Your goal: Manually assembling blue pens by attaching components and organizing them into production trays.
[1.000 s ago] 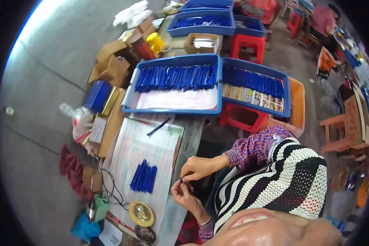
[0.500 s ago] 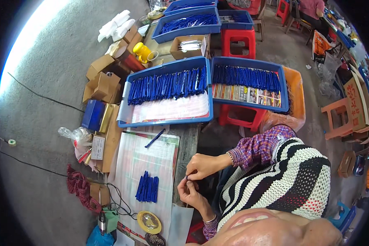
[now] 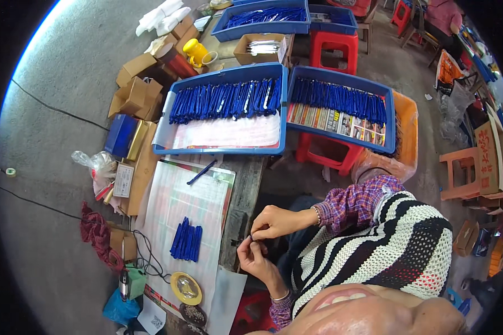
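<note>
Both my hands meet just off the table's edge, fingertips together. My right hand (image 3: pixel 282 222) is the upper one, its thumb and fingers pinched on a tiny dark piece, mostly hidden. Just below, my left hand (image 3: pixel 257 261) is also closed, fingertips pressed close to the same spot; what it grips is too small to make out. Near the fingertips, a small dark fitting (image 3: pixel 236 242) shows at the wooden edge. On the white sheet (image 3: pixel 167 192) lies a group of slim blue pens (image 3: pixel 186 240), side by side, and a single blue pen (image 3: pixel 202 172) rests at an angle farther up.
A blue tray (image 3: pixel 218 149) of pens stands at the table's far end, beside another blue tray (image 3: pixel 341 146) above a red stool (image 3: pixel 325 153). A yellow round dish (image 3: pixel 186 288), cables (image 3: pixel 145 259) and cardboard boxes (image 3: pixel 133 97) line the left side. A person (image 3: pixel 441 17) sits far right.
The view has shifted a little, so the table and trays appear farther left and higher. My hands stay together in nearly the same pose, and the pens lie as before.
</note>
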